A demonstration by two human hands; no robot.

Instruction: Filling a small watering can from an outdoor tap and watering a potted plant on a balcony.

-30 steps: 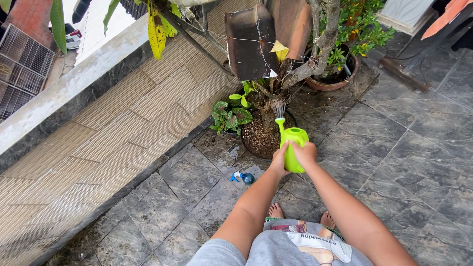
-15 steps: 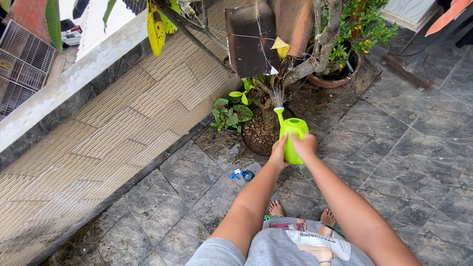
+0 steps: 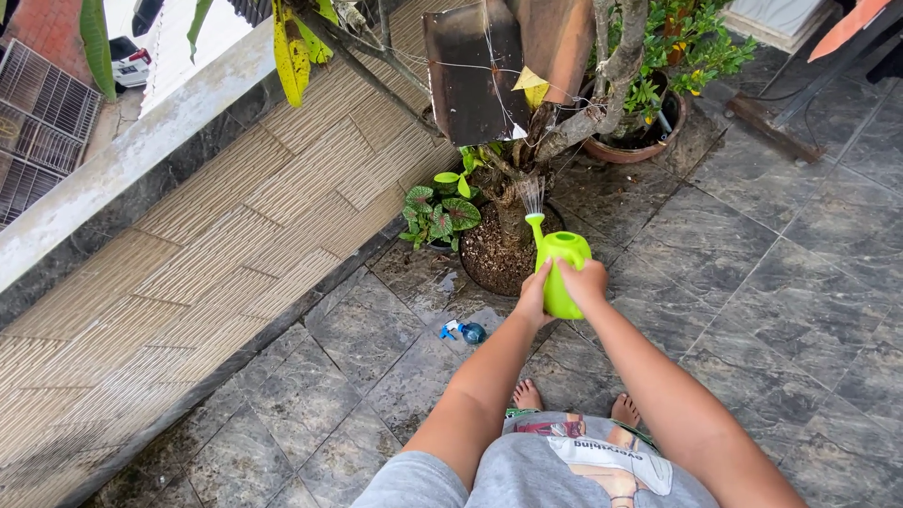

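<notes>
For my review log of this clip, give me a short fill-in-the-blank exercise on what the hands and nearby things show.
1. Both the left hand and right hand grip a ____ watering can.
2. Water sprays from its spout toward the potted tree with a thick ____.
3. On the floor tiles beside the left forearm lies a small ____ spray bottle.

Missing words: green; trunk; blue

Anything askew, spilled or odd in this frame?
Yes: a small blue spray bottle lies on its side on the wet grey floor tiles, left of the left hand. Both hands grip the lime-green plastic watering can, right hand on top.
</notes>
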